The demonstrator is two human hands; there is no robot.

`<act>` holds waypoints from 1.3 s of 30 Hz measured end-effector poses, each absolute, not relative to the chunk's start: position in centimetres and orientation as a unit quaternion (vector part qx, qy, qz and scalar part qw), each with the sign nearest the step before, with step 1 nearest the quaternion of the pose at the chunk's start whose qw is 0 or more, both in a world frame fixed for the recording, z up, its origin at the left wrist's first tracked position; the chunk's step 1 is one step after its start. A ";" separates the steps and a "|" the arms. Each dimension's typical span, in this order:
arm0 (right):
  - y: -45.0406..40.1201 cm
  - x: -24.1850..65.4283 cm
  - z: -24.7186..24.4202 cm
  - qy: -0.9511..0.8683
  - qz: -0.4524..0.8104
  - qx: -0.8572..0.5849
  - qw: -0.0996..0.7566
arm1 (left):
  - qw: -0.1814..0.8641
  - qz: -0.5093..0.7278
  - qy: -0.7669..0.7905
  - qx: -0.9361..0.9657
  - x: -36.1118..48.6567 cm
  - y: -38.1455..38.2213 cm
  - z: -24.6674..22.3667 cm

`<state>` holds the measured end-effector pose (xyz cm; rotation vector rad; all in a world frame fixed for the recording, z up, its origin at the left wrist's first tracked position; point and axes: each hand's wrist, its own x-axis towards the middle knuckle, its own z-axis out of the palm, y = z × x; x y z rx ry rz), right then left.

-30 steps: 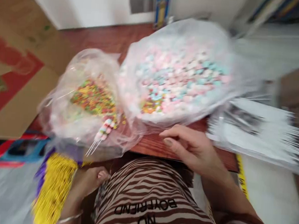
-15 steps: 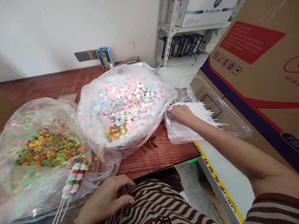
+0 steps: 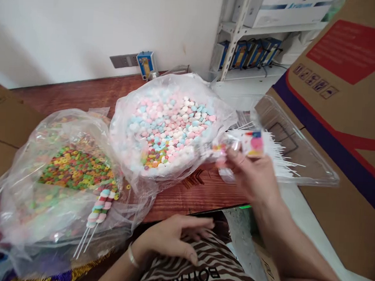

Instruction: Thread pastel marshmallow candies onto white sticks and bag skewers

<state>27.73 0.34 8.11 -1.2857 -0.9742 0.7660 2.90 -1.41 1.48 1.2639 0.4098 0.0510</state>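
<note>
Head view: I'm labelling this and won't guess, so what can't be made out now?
In the head view:
- Print on the packet in the right hand: motion blur.
- Some white sticks: behind that hand and packet.
- Top of the white box: cut off by the upper edge.

We observe the right hand (image 3: 257,176) pinching a small clear packet with coloured print (image 3: 253,143), blurred, just right of our landmark, the bag of pastel candies (image 3: 179,123); white sticks (image 3: 277,156) lie farther right of that bag. We record the left hand (image 3: 177,237) nearer the wearer than the landmark, empty, fingers spread over the striped shirt (image 3: 205,264). Left of the landmark we note a bag of coloured rings (image 3: 78,167), with candy-threaded sticks (image 3: 100,207) on its near side.
</note>
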 end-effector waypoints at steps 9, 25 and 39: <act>-1.6 16.4 0.6 -0.364 0.575 -0.463 0.568 | 0.690 0.543 0.391 0.276 4.8 -0.1 1.8; -0.8 15.6 0.7 -0.509 0.457 -0.530 0.500 | 0.602 0.542 0.498 0.310 2.0 -0.3 -0.3; 0.1 16.7 1.0 -0.518 0.517 -0.497 0.467 | 0.634 0.581 0.451 0.240 2.2 0.5 0.0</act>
